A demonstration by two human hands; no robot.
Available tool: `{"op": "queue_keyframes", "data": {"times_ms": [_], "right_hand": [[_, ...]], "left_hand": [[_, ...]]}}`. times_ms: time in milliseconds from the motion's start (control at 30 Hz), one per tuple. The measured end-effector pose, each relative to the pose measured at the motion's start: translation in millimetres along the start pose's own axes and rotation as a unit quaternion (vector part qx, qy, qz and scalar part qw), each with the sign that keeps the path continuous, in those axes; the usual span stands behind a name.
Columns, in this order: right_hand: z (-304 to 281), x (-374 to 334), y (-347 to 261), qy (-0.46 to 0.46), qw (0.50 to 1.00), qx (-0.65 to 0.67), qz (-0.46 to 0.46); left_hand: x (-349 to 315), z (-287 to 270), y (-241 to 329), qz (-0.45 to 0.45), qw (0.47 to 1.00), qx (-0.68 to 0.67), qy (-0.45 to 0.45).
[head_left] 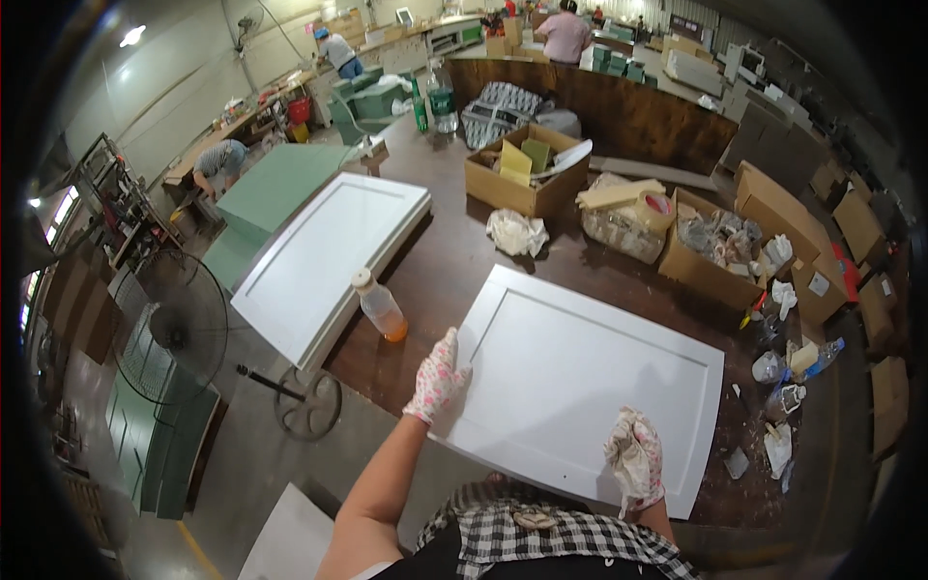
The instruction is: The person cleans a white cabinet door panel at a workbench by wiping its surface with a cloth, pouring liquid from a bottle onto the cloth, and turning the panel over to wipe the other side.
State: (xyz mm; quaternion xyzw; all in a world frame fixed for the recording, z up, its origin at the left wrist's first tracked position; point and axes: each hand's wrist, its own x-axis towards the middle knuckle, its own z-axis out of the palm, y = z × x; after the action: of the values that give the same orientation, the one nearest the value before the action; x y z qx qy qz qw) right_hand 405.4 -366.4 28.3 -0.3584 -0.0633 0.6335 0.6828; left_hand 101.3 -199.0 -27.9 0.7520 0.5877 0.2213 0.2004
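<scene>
A white framed cabinet door panel (pixel 590 377) lies flat on the dark brown worktable (pixel 454 261) right in front of me. My left hand (pixel 438 375), in a pink flowered glove, rests flat on the panel's left edge with fingers spread. My right hand (pixel 634 456), in the same kind of glove, is curled into a fist on the panel's near edge, possibly around something small that I cannot make out. A small plastic bottle (pixel 380 305) with orange liquid at its bottom stands just left of the panel.
A second white door panel (pixel 329 261) overhangs the table's left side. Cardboard boxes (pixel 527 174) of pads and rags, a tape roll (pixel 657 205) and a crumpled cloth (pixel 515 233) sit behind. A floor fan (pixel 179 329) stands left. Other people work at far benches.
</scene>
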Motion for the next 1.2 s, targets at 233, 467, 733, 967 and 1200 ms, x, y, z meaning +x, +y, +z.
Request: {"op": "queue_keyframes", "data": {"times_ms": [233, 467, 733, 967, 1200], "right_hand": [[-2.3, 34.8, -1.8, -0.047, 0.996, -0.069, 0.004], [35.5, 57.9, 28.0, 0.024, 0.995, -0.099, 0.012], [92.6, 109.6, 95.4, -0.052, 0.807, -0.562, -0.174], [118.1, 195.5, 94.3, -0.014, 0.588, -0.709, -0.389], [142.2, 202.8, 114.8, -0.088, 0.506, -0.789, -0.337]], "left_hand": [[-0.7, -30.0, -31.4, -0.047, 0.937, -0.344, -0.034], [-7.3, -27.7, -47.6, -0.081, 0.891, -0.424, -0.139], [-20.2, -7.7, -37.5, -0.001, 0.911, -0.405, -0.077], [-17.9, -15.8, -37.0, 0.021, 0.931, -0.353, -0.093], [-17.9, -12.6, -47.6, 0.020, 0.939, -0.330, -0.097]]}}
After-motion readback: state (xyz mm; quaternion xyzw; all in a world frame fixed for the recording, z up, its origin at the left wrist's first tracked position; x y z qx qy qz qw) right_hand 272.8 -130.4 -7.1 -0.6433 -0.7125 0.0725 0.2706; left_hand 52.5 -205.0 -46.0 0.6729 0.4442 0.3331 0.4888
